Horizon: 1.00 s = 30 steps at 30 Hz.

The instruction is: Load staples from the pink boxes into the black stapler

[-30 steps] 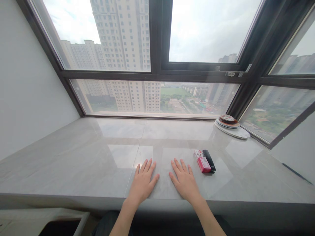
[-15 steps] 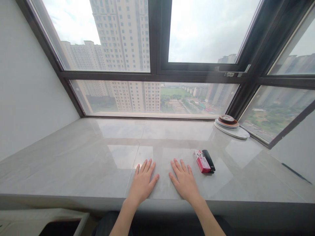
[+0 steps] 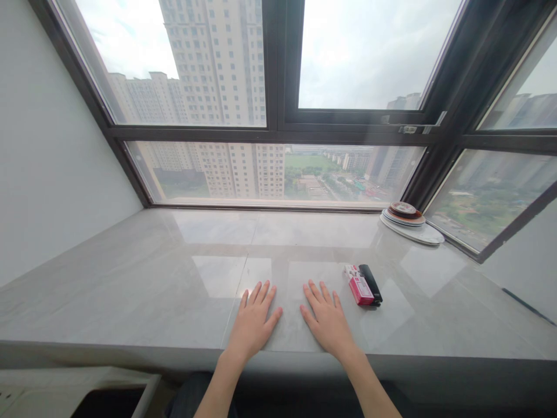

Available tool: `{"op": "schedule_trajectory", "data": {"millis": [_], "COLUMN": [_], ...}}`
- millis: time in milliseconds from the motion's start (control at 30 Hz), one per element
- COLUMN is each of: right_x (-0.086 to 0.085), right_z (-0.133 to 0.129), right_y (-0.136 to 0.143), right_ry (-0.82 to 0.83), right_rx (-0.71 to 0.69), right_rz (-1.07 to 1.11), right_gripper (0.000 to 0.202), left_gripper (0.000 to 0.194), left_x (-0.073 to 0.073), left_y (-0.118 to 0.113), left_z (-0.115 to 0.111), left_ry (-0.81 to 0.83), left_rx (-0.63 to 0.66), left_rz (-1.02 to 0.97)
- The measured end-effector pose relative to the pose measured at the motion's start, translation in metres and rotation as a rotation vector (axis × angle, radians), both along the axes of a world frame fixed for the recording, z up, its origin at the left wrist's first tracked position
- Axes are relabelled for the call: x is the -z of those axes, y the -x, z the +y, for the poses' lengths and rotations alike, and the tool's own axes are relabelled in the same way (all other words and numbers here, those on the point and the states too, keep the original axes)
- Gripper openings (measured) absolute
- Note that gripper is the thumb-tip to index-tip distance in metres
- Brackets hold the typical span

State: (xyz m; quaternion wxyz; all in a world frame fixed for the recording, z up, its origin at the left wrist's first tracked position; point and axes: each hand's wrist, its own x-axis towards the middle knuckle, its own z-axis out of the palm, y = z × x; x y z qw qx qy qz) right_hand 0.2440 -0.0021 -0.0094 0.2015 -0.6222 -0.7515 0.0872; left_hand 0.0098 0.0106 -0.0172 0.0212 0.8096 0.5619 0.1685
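Note:
My left hand (image 3: 253, 321) lies palm down with fingers spread on the glossy stone windowsill (image 3: 130, 278). Beside it, with a gap between, my right hand (image 3: 326, 319) rests flat in the same way, holding nothing. Just right of my right hand is a small red and white box (image 3: 361, 288). A black stapler (image 3: 371, 284) lies along the box's right side, close against it.
In the far right corner of the sill stands a stack of plates (image 3: 409, 225), small brown ones on top of larger white ones. Dark-framed windows (image 3: 272, 136) border the back. A white piece of furniture (image 3: 56, 386) with a dark opening is below, at left.
Both hands stay flat in the same places. The whole view has shifted very slightly; nothing on the sill has moved.

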Motion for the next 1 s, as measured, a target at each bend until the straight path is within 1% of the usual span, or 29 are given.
{"op": "schedule_trajectory", "data": {"millis": [67, 133, 167, 233, 267, 333, 367, 400, 467, 500, 567, 667, 767, 933, 1000], "right_x": [-0.010, -0.025, -0.032, -0.043, -0.047, -0.050, -0.050, -0.049, -0.046, -0.044, -0.041, -0.035, -0.028, -0.019, -0.017], "right_z": [-0.002, -0.001, 0.001, 0.010, 0.016, 0.027, 0.031, 0.034, 0.035, 0.034, 0.031, 0.028, 0.030, 0.036, 0.037], "right_y": [-0.007, -0.027, -0.042, -0.083, -0.105, -0.145, -0.161, -0.172, -0.180, -0.178, -0.165, -0.130, -0.082, 0.013, 0.040], "right_ry": [-0.029, -0.105, -0.160, -0.303, -0.319, -0.230, -0.154, -0.089, 0.003, 0.026, 0.060, 0.141, 0.192, 0.072, 0.029], "right_rx": [-0.045, -0.040, 0.008, 0.203, 0.300, 0.453, 0.471, 0.459, 0.375, 0.322, 0.242, 0.210, 0.161, 0.063, 0.063], "right_rz": [0.172, 0.338, 0.388, 0.407, 0.391, 0.367, 0.381, 0.397, 0.441, 0.463, 0.506, 0.562, 0.597, 0.590, 0.558], "right_gripper": [0.053, 0.050, 0.049, 0.049, 0.051, 0.057, 0.056, 0.054, 0.050, 0.048, 0.049, 0.053, 0.055, 0.049, 0.046], "left_gripper": [0.056, 0.056, 0.056, 0.056, 0.056, 0.056, 0.056, 0.056, 0.055, 0.055, 0.055, 0.053, 0.049, 0.048, 0.049], "left_x": [0.001, 0.001, 0.001, 0.001, 0.001, 0.000, 0.000, 0.000, 0.000, 0.001, 0.001, 0.000, -0.004, -0.017, -0.024], "left_y": [0.000, 0.000, 0.000, 0.000, 0.000, 0.000, 0.000, 0.000, 0.000, 0.000, -0.001, -0.003, -0.005, -0.013, -0.019], "left_z": [0.000, 0.001, 0.001, 0.001, 0.001, 0.001, 0.001, 0.001, 0.001, 0.001, 0.001, 0.002, 0.002, 0.004, 0.006], "left_ry": [0.002, 0.006, 0.008, 0.009, 0.009, 0.007, 0.006, 0.004, 0.003, 0.004, 0.003, 0.007, 0.010, 0.008, 0.006], "left_rx": [-0.002, -0.005, -0.005, -0.003, -0.002, -0.002, -0.003, -0.004, -0.003, -0.002, -0.002, -0.011, -0.040, -0.130, -0.186], "left_rz": [0.001, 0.001, 0.000, -0.001, -0.001, 0.000, -0.002, -0.005, -0.012, -0.016, -0.027, -0.056, -0.118, -0.253, -0.286]}}
